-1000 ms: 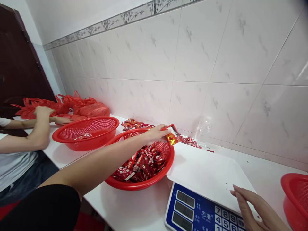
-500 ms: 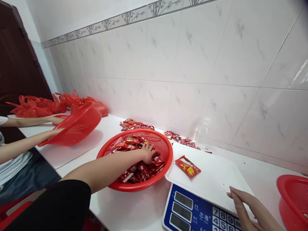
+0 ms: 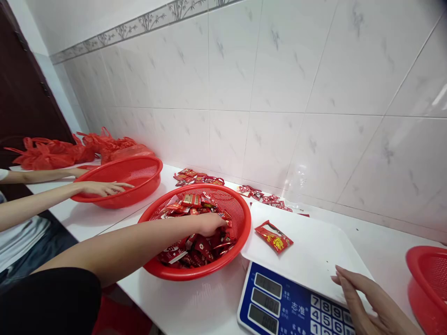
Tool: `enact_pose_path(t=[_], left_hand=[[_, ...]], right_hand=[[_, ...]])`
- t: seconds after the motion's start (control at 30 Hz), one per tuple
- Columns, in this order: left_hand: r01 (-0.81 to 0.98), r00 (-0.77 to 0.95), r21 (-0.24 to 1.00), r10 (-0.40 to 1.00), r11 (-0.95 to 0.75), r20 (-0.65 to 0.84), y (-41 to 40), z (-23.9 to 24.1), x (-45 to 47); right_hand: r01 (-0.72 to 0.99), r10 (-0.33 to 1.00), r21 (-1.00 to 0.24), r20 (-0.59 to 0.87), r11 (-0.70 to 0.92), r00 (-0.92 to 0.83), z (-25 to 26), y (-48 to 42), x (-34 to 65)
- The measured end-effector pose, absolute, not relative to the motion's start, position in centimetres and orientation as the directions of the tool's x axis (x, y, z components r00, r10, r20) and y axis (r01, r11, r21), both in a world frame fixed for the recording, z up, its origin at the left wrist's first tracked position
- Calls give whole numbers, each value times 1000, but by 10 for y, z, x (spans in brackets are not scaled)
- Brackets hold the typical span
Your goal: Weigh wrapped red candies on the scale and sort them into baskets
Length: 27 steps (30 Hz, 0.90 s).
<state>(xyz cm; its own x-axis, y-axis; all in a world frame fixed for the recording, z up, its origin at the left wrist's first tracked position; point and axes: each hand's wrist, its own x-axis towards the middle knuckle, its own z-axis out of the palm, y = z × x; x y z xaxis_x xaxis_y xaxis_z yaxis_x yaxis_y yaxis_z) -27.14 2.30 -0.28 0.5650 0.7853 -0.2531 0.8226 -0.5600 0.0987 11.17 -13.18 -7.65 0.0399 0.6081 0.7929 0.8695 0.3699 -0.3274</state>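
Note:
My left hand [image 3: 209, 224] reaches into a red mesh basket [image 3: 240, 237] and its fingers are curled over the red snack packets [image 3: 195, 244] piled inside. One red and yellow packet [image 3: 273, 236] lies on the white pan of a blue digital scale [image 3: 314, 260]. My right hand [image 3: 366, 300] rests with fingers stretched out at the pan's front right edge, beside the scale's keypad, holding nothing.
A second person on the left has both hands at another red basket [image 3: 120, 180]. Red bags [image 3: 52, 151] are heaped behind it. Loose packets [image 3: 195, 176] lie along the tiled wall. A third red basket [image 3: 428, 279] sits at the far right on the white counter [image 3: 195, 302].
My left hand dropped a packet on the scale pan, then went back into the basket and closed on the pile. The other person tilted their basket and set it flat again.

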Motion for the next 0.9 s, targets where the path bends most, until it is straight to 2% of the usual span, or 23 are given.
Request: enact_pose_path(t=[0.27,0.6,0.77,0.83,0.9], left_hand=[[828,520,272,853,-490,-45,49,28,-276],[804,544,310,838,-507,-38,34,41,-262],[738,482,473,867,-481,129,31,61,-239],[712,472,524,871,-468,137,30,68,-223],[709,503,512,856,-485,115,28,70,-205]], right_hand=[[872,592,-288,806,396,-2,-81,-130,114],[864,606,-326,795,384,31,-73,-135,108],[867,605,-335,795,368,50,-68,-136,103],[866,589,-335,806,372,58,-66,-135,101],[866,576,-325,816,379,54,-64,-135,100]])
